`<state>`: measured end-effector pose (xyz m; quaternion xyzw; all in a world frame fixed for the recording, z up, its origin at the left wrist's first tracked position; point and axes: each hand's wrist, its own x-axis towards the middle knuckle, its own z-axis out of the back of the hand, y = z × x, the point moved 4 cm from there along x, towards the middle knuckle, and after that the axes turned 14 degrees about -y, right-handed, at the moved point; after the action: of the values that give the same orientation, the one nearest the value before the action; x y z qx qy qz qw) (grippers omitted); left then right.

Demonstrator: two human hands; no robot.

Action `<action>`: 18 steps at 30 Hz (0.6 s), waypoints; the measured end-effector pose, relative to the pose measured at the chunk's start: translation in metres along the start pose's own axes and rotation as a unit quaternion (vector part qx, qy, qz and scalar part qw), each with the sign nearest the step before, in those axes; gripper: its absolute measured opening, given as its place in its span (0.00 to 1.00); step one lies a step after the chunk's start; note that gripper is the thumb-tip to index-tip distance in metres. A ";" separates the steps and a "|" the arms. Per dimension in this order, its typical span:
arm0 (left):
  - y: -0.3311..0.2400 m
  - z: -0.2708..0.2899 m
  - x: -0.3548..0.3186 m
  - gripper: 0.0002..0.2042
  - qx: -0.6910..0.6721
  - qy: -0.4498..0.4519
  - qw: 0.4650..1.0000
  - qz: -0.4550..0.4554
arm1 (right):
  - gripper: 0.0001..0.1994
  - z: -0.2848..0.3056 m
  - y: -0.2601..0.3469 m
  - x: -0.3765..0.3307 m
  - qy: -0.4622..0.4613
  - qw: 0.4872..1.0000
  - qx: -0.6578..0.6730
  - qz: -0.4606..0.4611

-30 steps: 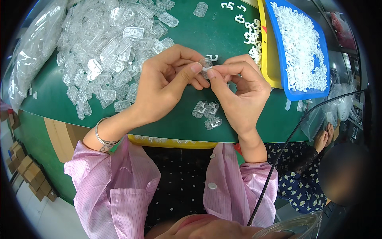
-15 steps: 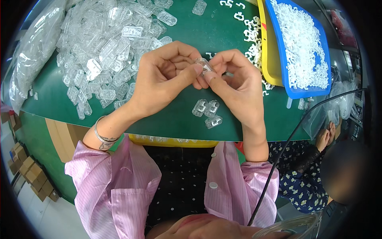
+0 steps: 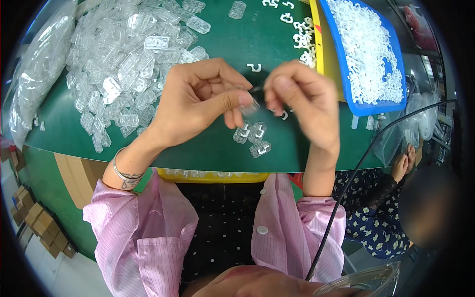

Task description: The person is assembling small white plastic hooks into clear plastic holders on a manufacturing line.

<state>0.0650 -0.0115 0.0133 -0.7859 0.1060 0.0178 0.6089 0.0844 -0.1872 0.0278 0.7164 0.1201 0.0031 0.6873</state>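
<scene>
My left hand [image 3: 195, 101] pinches a small clear plastic case [image 3: 251, 107] between thumb and fingers, its outline blurred. To its right, apart from the case, my right hand [image 3: 307, 101] has its fingers curled in against the thumb. Motion blurs those fingertips, and whatever they hold cannot be made out. Just below the hands, three clear cases with white pieces inside lie on the green table, one of them the nearest case [image 3: 260, 149]. A loose white hook-shaped clip [image 3: 254, 67] lies beyond the hands, and another white clip [image 3: 284, 115] is partly hidden beneath the right hand.
A large heap of clear cases [image 3: 123, 64] covers the left of the table [image 3: 198, 156], beside a plastic bag [image 3: 44, 74]. At right, a blue tray [image 3: 352, 101] of white clips rests by a yellow tray [image 3: 320, 54]. A black cable [image 3: 341, 203] crosses near another person's hands [image 3: 403, 163].
My right hand has pulled away rightward from the case, which stays in my left hand and has tipped downward. The view has shifted slightly.
</scene>
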 end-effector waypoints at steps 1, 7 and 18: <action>0.002 0.000 0.000 0.06 0.044 -0.021 0.999 0.013 | 0.02 0.008 0.010 0.000 -0.045 0.996 -0.065 0.038; 0.020 -0.013 -0.005 0.09 0.328 -0.050 0.920 -0.208 | 0.12 0.010 0.010 -0.027 -0.029 0.862 -0.473 0.181; -0.042 0.027 -0.099 0.14 0.679 0.021 0.700 -0.220 | 0.06 -0.007 -0.017 -0.026 -0.018 0.734 -0.624 0.268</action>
<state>-0.0209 0.0390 0.0618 -0.1602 -0.0737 -0.2103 0.9616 0.0555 -0.1840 0.0158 0.1296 -0.1184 0.2484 0.9526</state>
